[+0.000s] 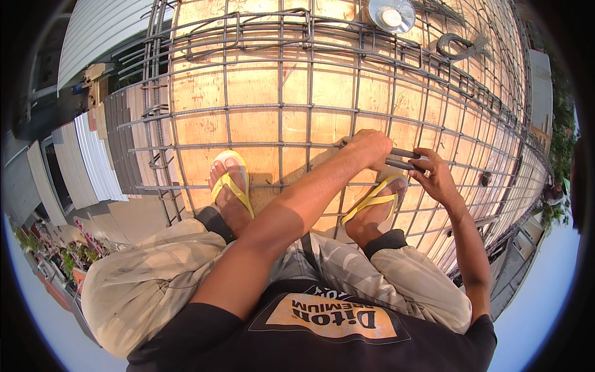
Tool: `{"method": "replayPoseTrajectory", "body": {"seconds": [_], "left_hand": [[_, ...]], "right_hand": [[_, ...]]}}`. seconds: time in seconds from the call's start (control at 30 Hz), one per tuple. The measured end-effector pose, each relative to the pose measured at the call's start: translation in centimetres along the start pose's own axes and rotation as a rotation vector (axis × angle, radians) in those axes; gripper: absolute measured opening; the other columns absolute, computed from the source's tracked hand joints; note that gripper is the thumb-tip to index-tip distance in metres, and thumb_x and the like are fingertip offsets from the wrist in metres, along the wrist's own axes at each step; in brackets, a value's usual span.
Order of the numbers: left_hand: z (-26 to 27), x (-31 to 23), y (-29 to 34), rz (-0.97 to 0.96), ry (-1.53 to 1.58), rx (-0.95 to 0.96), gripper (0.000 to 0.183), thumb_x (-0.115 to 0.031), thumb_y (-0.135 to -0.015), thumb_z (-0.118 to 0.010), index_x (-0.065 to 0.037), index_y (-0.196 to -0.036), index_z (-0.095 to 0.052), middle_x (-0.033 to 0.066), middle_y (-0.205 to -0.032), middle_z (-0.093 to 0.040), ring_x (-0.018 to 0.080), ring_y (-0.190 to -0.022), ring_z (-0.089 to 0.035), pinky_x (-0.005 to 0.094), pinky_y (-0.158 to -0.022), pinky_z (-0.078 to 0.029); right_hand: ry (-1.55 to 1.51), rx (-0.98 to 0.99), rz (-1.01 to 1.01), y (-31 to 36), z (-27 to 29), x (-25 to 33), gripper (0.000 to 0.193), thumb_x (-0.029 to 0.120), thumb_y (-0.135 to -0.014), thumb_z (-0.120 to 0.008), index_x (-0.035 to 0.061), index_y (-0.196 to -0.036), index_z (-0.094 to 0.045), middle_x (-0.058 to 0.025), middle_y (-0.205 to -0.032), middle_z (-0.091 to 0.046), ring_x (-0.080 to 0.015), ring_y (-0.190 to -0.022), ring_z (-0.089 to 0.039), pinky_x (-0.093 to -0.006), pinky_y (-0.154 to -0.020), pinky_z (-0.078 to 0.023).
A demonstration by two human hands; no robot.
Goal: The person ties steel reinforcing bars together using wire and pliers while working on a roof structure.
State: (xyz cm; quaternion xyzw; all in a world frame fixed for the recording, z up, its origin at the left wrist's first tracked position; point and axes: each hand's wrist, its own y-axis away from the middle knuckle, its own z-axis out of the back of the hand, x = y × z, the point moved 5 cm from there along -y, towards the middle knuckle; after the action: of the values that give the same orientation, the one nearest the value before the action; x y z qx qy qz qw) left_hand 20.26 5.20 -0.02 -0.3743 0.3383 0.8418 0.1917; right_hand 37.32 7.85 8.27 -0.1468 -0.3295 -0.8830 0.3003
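Observation:
My left hand (pixel 370 149) is closed around the middle of a dark two-handled tool that looks like pincers (pixel 401 154). Its head is mostly covered by that hand, close to a crossing of the steel rebar mesh (pixel 310 144). On the handle side, my right hand (pixel 432 176) has thumb and fingers pinched on the handle ends. Both hands are above the mesh, just beyond my right foot. Whether any tie wire is between the fingers cannot be made out.
Plywood sheets (pixel 254 127) lie beneath the mesh. A long rebar cage (pixel 266 42) crosses ahead. A clear plastic bottle (pixel 392 15), a coil of thin wire (pixel 455 48) and a wire bundle (pixel 441 8) are beyond it. The deck's edge drops away at left, beside corrugated roofing (pixel 93 162).

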Motion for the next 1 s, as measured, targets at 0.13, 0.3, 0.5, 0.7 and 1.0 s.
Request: {"method": "replayPoseTrajectory", "body": {"seconds": [0.13, 0.3, 0.5, 0.7, 1.0], "left_hand": [[-0.1, 0.4, -0.8, -0.014, -0.068, -0.022, 0.027, -0.011, -0.071, -0.072, -0.003, -0.096, -0.069, 0.0169, -0.089, -0.072, 0.0325, -0.088, -0.071, 0.0430, -0.076, -0.056], [-0.2, 0.4, -0.8, 0.002, -0.085, -0.070, 0.029, -0.011, -0.070, -0.074, -0.003, -0.098, -0.068, 0.0173, -0.091, -0.072, 0.0329, -0.089, -0.070, 0.0428, -0.076, -0.056], [-0.2, 0.6, -1.3, 0.014, 0.005, -0.124, 0.033, -0.013, -0.068, -0.075, 0.000, -0.097, -0.067, 0.0207, -0.091, -0.071, 0.0356, -0.090, -0.070, 0.0439, -0.078, -0.056], [0.2, 0.2, -2.0, 0.045, 0.062, -0.081, 0.033, -0.013, -0.068, -0.074, 0.001, -0.096, -0.067, 0.0218, -0.090, -0.071, 0.0370, -0.089, -0.070, 0.0446, -0.077, -0.056], [2.6, -1.0, -1.7, 0.029, 0.131, -0.217, 0.037, -0.021, -0.069, -0.077, 0.001, -0.098, -0.067, 0.0214, -0.091, -0.071, 0.0368, -0.094, -0.069, 0.0453, -0.081, -0.055]], "right_hand": [[-0.168, -0.050, -0.067, 0.3, 0.4, -0.7, 0.017, 0.013, -0.089, -0.069, 0.0000, -0.099, -0.073, -0.0164, -0.109, -0.067, -0.0329, -0.098, -0.066, -0.0400, -0.084, -0.052], [-0.154, 0.109, -0.266, 0.3, 0.1, -1.5, 0.014, 0.009, -0.090, -0.067, -0.0030, -0.095, -0.071, -0.0165, -0.094, -0.069, -0.0289, -0.083, -0.068, -0.0357, -0.071, -0.052], [-0.170, 0.021, -0.162, 0.5, -0.3, -1.1, 0.022, 0.012, -0.089, -0.070, -0.0039, -0.103, -0.068, -0.0154, -0.085, -0.068, -0.0240, -0.075, -0.066, -0.0339, -0.063, -0.051], [-0.334, 0.174, -0.283, 0.2, -1.1, -0.9, 0.024, 0.011, -0.089, -0.069, -0.0057, -0.106, -0.066, -0.0160, -0.083, -0.068, -0.0213, -0.068, -0.064, -0.0328, -0.061, -0.050], [-0.189, 0.101, -0.069, 0.4, -1.3, -1.9, 0.012, 0.006, -0.089, -0.065, -0.0047, -0.094, -0.068, -0.0187, -0.086, -0.068, -0.0320, -0.079, -0.067, -0.0385, -0.071, -0.051]]}}
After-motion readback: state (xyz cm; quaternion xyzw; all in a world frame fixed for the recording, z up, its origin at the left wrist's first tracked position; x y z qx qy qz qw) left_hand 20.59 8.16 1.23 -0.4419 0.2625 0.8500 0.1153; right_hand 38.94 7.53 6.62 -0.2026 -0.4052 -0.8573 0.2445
